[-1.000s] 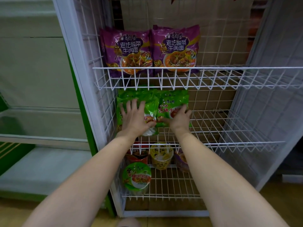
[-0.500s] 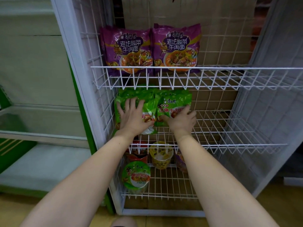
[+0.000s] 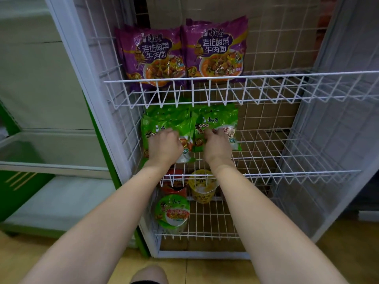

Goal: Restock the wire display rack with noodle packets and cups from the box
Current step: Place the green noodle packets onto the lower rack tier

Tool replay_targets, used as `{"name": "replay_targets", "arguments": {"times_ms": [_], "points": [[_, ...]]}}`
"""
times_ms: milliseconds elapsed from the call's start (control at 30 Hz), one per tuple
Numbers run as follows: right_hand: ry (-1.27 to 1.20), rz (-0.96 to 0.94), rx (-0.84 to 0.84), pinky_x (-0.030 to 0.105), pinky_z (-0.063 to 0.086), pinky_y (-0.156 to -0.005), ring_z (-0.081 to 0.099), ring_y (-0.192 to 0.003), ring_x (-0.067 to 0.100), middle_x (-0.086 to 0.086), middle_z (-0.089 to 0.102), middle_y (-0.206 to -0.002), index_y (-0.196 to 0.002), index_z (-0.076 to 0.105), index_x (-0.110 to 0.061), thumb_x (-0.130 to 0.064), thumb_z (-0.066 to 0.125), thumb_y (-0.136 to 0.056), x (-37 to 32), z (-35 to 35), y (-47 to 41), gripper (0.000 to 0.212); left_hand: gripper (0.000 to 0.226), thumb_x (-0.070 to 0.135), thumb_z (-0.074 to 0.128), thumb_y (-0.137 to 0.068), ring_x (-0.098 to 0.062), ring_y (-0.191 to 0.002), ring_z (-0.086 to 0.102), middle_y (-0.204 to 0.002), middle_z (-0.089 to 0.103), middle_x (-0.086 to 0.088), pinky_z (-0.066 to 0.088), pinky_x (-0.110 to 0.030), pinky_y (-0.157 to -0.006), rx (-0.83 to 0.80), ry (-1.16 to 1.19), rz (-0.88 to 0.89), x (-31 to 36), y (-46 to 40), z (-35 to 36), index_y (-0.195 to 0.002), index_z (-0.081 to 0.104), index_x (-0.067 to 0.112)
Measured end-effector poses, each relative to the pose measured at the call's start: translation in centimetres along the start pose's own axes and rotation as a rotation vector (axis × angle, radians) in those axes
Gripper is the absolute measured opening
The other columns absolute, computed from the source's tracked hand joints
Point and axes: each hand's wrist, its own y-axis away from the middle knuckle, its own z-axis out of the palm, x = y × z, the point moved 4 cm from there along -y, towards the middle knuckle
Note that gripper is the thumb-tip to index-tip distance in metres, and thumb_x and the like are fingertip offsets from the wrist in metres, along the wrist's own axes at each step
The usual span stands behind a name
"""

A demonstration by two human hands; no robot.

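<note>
At the far left, a pale shelving unit with green trim [image 3: 51,140] is seen beside the white wire display rack [image 3: 235,78], which stands on a wooden floor [image 3: 338,253]. On the rack's top shelf, 2 purple noodle packets [image 3: 151,56] are stood upright side by side at the left end, touching each other. On the middle shelf, directly below them, 2 stacks of green noodle packets are stood leaning back. The left green packets [image 3: 166,119] are covered in front by the left hand [image 3: 164,145], whose fingers are curled onto the packet face; whether the packet is actually pinched cannot be told. Just to the right, the right green packets [image 3: 217,117] are met by the right hand [image 3: 217,144], its fingers likewise bent against the front, with the grip not clearly shown. The 2 stacks touch each other between the hands. On the bottom shelf, a green-lidded noodle cup [image 3: 173,212] is placed at the front left, a red cup [image 3: 176,187] is partly hidden behind it, and a yellow cup [image 3: 202,187] stands to its right, between the 2 forearms. The right part of every shelf is seen as bare wire. A knee [image 3: 149,275] is visible at the bottom edge.
</note>
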Motion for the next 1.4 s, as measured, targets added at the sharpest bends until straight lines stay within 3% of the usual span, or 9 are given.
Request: {"name": "replay_targets", "arguments": {"times_ms": [167,533,633,767,867,933,1000,1133,1400], "points": [[0.073,-0.005,-0.044,0.046,0.039,-0.11,0.033,-0.137,0.038,0.021,0.034,-0.147,-0.147,0.039,-0.017,0.001,0.056,-0.088,-0.5,0.3,0.1,0.064,0.034,0.014,0.049,-0.091,-0.029,-0.115,0.054,-0.126,0.057,-0.01,0.047,-0.039,-0.078,-0.15,-0.185,0.0,0.9,-0.6,0.8,-0.12,0.065,0.012],[0.065,-0.013,-0.124,0.044,0.03,-0.115,0.032,-0.139,0.034,0.017,0.033,-0.152,-0.15,0.035,-0.017,-0.014,0.057,-0.096,-0.3,0.6,0.4,0.059,0.03,0.009,0.054,-0.087,-0.033,-0.113,0.056,-0.121,0.061,-0.015,0.047,-0.04,-0.071,-0.176,-0.108,-0.047,1.2,-0.6,0.6,-0.114,0.068,0.006],[0.032,-0.028,-0.244,0.043,0.036,-0.112,0.038,-0.137,0.035,0.017,0.038,-0.151,-0.143,0.046,-0.011,-0.007,0.052,-0.096,-0.6,-1.5,1.6,0.048,0.033,0.011,0.058,-0.086,-0.035,-0.116,0.054,-0.118,0.061,-0.016,0.045,-0.044,-0.08,-0.3,-0.083,-0.052,1.1,-0.2,-0.4,-0.118,0.066,0.005],[-0.026,0.008,-0.451,0.04,0.05,-0.096,0.053,-0.123,0.035,0.014,0.053,-0.138,-0.139,0.052,-0.013,-0.005,0.058,-0.093,-0.8,-5.0,4.0,0.047,0.045,0.031,0.055,-0.094,-0.038,-0.122,0.051,-0.127,0.058,-0.015,0.045,-0.048,-0.097,-0.497,-0.084,-0.091,2.3,0.5,-3.1,-0.135,0.056,0.013],[-0.01,0.033,-0.542,0.038,0.051,-0.091,0.056,-0.12,0.035,0.014,0.053,-0.139,-0.136,0.056,-0.014,-0.004,0.058,-0.093,-0.6,-9.3,6.0,0.045,0.039,0.026,0.053,-0.097,-0.035,-0.115,0.059,-0.131,0.059,-0.014,0.052,-0.044,-0.086,-0.745,-0.043,-0.133,4.9,1.1,-5.6,-0.136,0.055,0.023],[-0.036,0.058,-0.563,0.039,0.051,-0.093,0.058,-0.121,0.036,0.013,0.055,-0.138,-0.136,0.058,-0.016,-0.001,0.055,-0.091,-0.5,-12.8,6.9,0.047,0.035,0.025,0.051,-0.094,-0.033,-0.096,0.067,-0.113,0.068,-0.014,0.056,-0.039,-0.073,-0.854,-0.026,-0.062,7.0,1.8,-7.8,-0.128,0.059,0.023],[-0.023,0.108,-0.6,0.039,0.052,-0.09,0.062,-0.116,0.035,0.014,0.061,-0.13,-0.135,0.059,-0.019,0.0,0.052,-0.092,-0.1,-16.4,7.7,0.047,0.029,0.024,0.05,-0.094,-0.034,-0.091,0.068,-0.104,0.07,-0.014,0.051,-0.036,-0.068,-0.916,0.004,-0.023,9.1,2.2,-10.3,-0.121,0.061,0.02],[0.019,0.209,-0.647,0.038,0.053,-0.079,0.066,-0.102,0.034,0.013,0.068,-0.114,-0.124,0.061,-0.019,-0.005,0.05,-0.095,1.4,-24.1,9.4,0.034,0.03,0.022,0.048,-0.096,-0.036,-0.098,0.067,-0.11,0.069,-0.016,0.051,-0.038,-0.072,-1.041,0.074,0.026,14.6,1.7,-16.2,-0.124,0.059,0.017],[-0.011,0.437,-0.532,0.039,0.05,-0.081,0.062,-0.106,0.037,0.013,0.064,-0.117,-0.12,0.064,-0.013,0.0,0.05,-0.094,6.5,-43.2,14.7,0.032,0.026,0.023,0.046,-0.095,-0.037,-0.103,0.065,-0.114,0.068,-0.016,0.053,-0.041,-0.08,-1.108,0.154,0.311,29.6,-1.0,-29.3,-0.116,0.06,0.018]]}}
